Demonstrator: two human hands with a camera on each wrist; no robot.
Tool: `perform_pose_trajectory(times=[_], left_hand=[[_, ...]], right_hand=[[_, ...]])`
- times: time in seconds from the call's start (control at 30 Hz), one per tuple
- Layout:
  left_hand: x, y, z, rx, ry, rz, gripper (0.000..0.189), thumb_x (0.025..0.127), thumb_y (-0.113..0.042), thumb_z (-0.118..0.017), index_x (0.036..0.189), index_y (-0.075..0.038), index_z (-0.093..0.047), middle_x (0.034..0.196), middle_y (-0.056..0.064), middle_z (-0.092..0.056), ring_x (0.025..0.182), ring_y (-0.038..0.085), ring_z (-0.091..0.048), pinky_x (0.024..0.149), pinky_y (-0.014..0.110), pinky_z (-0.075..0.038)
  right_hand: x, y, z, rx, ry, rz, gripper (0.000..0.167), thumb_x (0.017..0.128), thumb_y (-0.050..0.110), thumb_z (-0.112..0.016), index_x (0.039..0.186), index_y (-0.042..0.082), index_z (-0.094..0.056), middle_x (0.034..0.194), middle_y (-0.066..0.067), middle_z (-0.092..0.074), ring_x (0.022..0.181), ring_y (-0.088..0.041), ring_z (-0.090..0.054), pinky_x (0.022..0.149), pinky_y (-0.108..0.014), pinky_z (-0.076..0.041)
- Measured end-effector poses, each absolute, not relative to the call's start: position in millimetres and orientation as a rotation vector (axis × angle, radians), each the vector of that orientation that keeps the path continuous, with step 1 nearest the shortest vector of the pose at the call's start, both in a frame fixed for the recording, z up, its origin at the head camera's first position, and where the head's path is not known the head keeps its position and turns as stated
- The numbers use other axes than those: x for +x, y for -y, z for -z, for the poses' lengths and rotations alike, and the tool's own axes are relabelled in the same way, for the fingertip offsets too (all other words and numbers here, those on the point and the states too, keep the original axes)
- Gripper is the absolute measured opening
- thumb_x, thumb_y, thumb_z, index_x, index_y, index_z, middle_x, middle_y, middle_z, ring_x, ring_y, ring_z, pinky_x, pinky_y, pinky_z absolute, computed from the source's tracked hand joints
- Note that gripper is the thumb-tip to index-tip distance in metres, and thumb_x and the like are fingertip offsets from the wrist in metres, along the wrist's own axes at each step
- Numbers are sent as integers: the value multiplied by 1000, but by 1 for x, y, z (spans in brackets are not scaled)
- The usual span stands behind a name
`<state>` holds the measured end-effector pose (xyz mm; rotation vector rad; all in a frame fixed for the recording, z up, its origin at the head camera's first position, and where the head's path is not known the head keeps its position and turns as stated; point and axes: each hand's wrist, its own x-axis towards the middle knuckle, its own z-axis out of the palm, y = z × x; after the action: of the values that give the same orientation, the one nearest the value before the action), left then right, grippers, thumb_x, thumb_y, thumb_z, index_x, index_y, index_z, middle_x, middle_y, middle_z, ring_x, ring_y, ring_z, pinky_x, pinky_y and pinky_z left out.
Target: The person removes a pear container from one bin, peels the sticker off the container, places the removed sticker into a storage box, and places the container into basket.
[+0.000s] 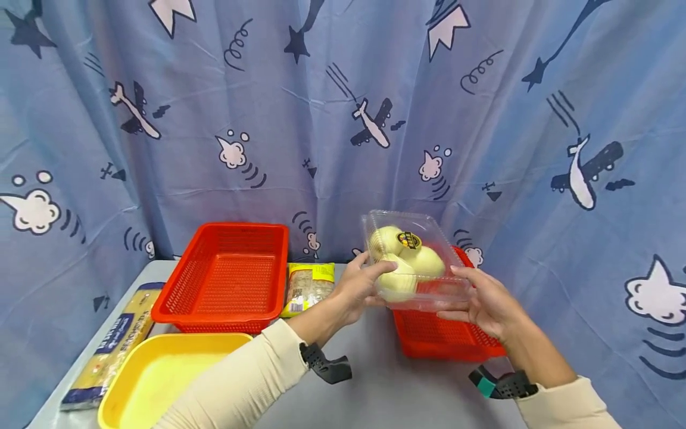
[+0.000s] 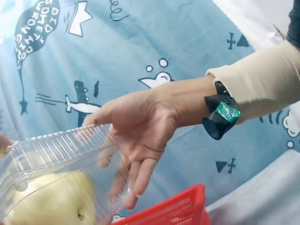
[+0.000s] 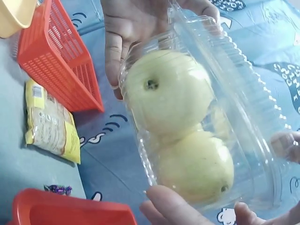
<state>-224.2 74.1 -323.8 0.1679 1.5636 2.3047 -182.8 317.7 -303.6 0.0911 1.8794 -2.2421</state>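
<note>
A clear plastic clamshell box (image 1: 429,229) is held up above a red basket, its lid closed. Inside sit round pale yellow-green fruits (image 1: 424,262), apple- or pear-like, with a dark sticker (image 1: 409,241) over them on the lid. My left hand (image 1: 358,287) grips the box's left side, thumb on top and fingers beneath. At the opposite side, my right hand (image 1: 490,302) holds the corner between thumb and fingers, also seen in the left wrist view. The right wrist view shows two fruits (image 3: 169,89) close up through the plastic.
Under the box stands a red basket (image 1: 450,348); another red basket (image 1: 236,327) is at the back left. Between them lies a yellow-and-clear food packet (image 1: 311,286). A yellow tray (image 1: 120,381) and a long gold-and-blue packet (image 1: 115,342) occupy the left. A patterned blue curtain (image 1: 321,119) hangs behind.
</note>
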Motion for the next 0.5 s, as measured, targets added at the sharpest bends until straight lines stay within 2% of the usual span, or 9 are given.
perform_pose_trajectory(times=[0.1, 0.23, 0.37, 0.5], left_hand=[[-221, -64, 325, 175, -1568, -2297, 91, 81, -26, -73, 153, -7, -21, 145, 21, -36, 103, 40, -59, 81, 50, -52], [-219, -47, 324, 192, -1567, -2287, 90, 81, -25, -71, 153, -6, -19, 146, 21, -35, 110, 45, -54, 83, 52, -51], [-216, -34, 322, 197, -1577, -2282, 90, 82, -23, -70, 153, -6, -17, 147, 22, -32, 118, 52, -45, 85, 55, -49], [-210, -23, 320, 214, -1601, -2278, 88, 83, -23, -69, 153, -6, -17, 148, 23, -30, 122, 51, -42, 86, 56, -48]], right_hand=[[-181, -310, 305, 52, -1925, 2194, 36, 100, 31, -53, 125, 8, -39, 114, -15, -62, 92, -46, -65, 81, -55, -49], [-179, -297, 305, 29, -1983, 2148, 40, 99, 32, -53, 123, 6, -36, 116, -16, -59, 90, -45, -65, 80, -53, -51], [-178, -285, 305, 11, -2011, 2140, 35, 98, 32, -54, 115, 5, -39, 114, -16, -57, 88, -45, -66, 79, -53, -52], [-173, -273, 304, -16, -2045, 2144, 30, 98, 31, -55, 107, 6, -41, 113, -19, -56, 85, -44, -67, 77, -52, -53]])
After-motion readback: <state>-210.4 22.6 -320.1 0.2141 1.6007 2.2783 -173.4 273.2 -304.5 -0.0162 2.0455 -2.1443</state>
